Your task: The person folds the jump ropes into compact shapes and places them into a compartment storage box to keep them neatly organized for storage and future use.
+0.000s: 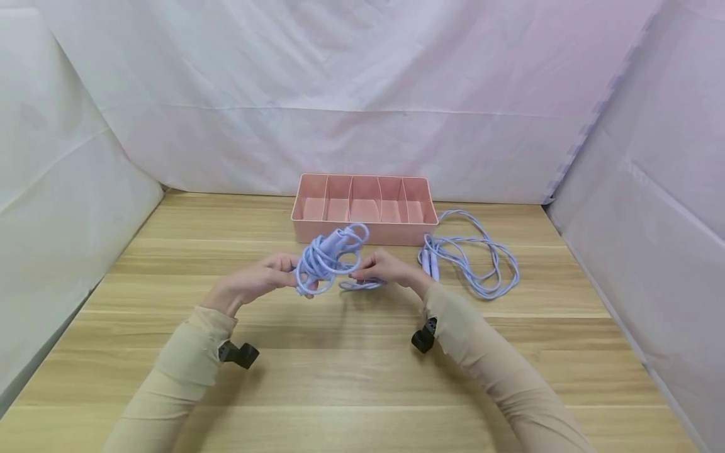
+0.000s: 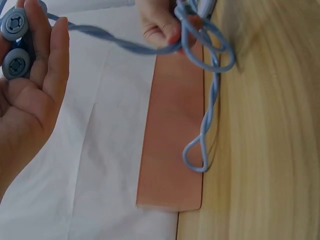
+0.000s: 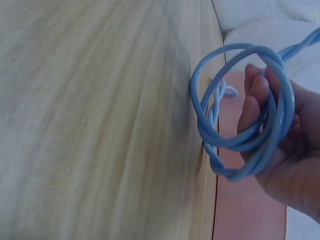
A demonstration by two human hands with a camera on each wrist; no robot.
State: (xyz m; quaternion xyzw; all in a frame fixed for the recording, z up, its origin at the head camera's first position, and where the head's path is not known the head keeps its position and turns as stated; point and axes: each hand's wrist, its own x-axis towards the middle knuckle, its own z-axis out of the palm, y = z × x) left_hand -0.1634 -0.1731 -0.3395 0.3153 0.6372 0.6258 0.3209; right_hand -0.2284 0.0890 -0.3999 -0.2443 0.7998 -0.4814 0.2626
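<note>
A light-blue jump rope [image 1: 320,259] hangs in the air between my hands, partly coiled. My left hand [image 1: 263,274] holds its two handles side by side; their round ends [image 2: 15,24] show in the left wrist view, fingers bent around them. A twisted stretch of rope [image 2: 117,42] runs from there to my right hand [image 1: 385,267]. In the right wrist view the right hand [image 3: 295,165] grips several loops of cord [image 3: 277,135]. A loose end loop [image 2: 195,157] dangles beneath it. Some fingers are hidden by the coils.
Behind the hands stands a pink tray [image 1: 368,234] with several compartments. To its right a second light-blue jump rope [image 1: 498,283] lies loosely looped on the wooden table [image 1: 340,377], its handles [image 1: 430,263] close together. White cloth [image 1: 351,138] surrounds the table at the back and sides.
</note>
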